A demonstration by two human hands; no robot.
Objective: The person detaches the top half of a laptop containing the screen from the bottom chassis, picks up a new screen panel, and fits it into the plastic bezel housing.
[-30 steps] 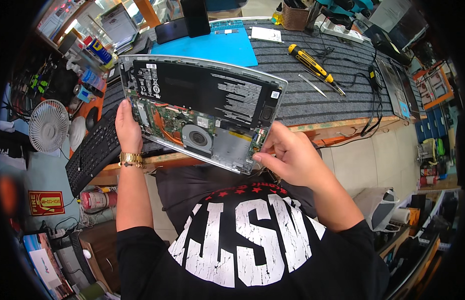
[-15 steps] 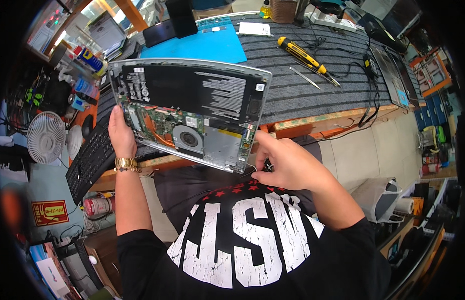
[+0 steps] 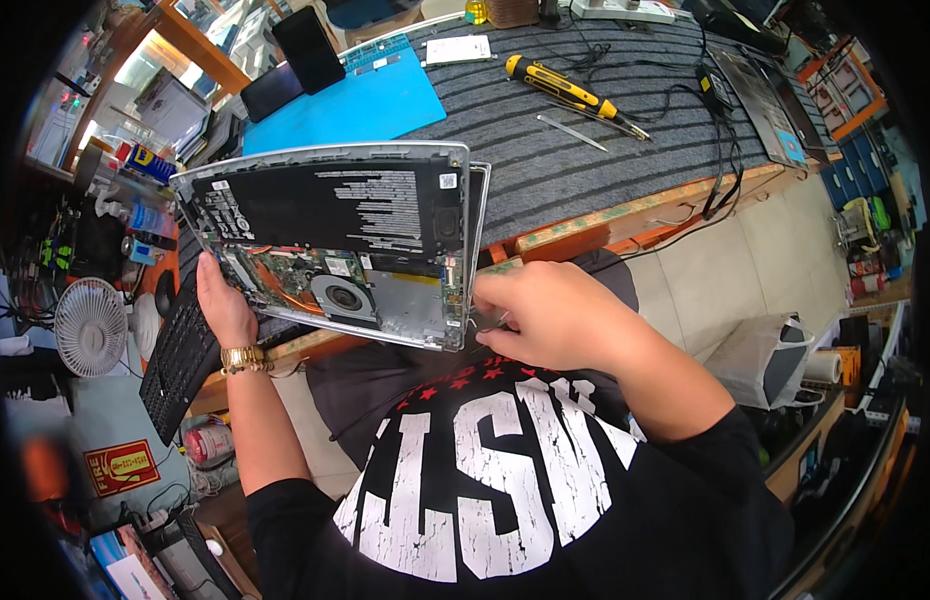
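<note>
An opened laptop (image 3: 320, 195) is held up tilted over my lap, its bottom cover off. Inside show a black battery, a green circuit board, a copper pipe and a round fan (image 3: 343, 297). My left hand (image 3: 226, 305) grips its left edge, thumb up along the side. At the lower right corner, my right hand (image 3: 550, 315) is curled, with the index finger reaching behind the edge. Something thin and small shows by its thumb, too little to name. Along the right side a second silver rim (image 3: 478, 215) stands slightly apart from the base.
On the striped mat (image 3: 625, 150) lie a yellow-black screwdriver (image 3: 565, 88), tweezers (image 3: 572, 132) and a white drive-like box (image 3: 458, 49). A blue mat (image 3: 355, 105) lies behind the laptop. A keyboard (image 3: 185, 345) and a fan (image 3: 91, 325) stand left. Cables (image 3: 720, 150) hang over the table edge.
The laptop has shifted left in view and turned, so a second rim now shows behind its right edge. My right hand has stayed at the lower right corner, moving left with it.
</note>
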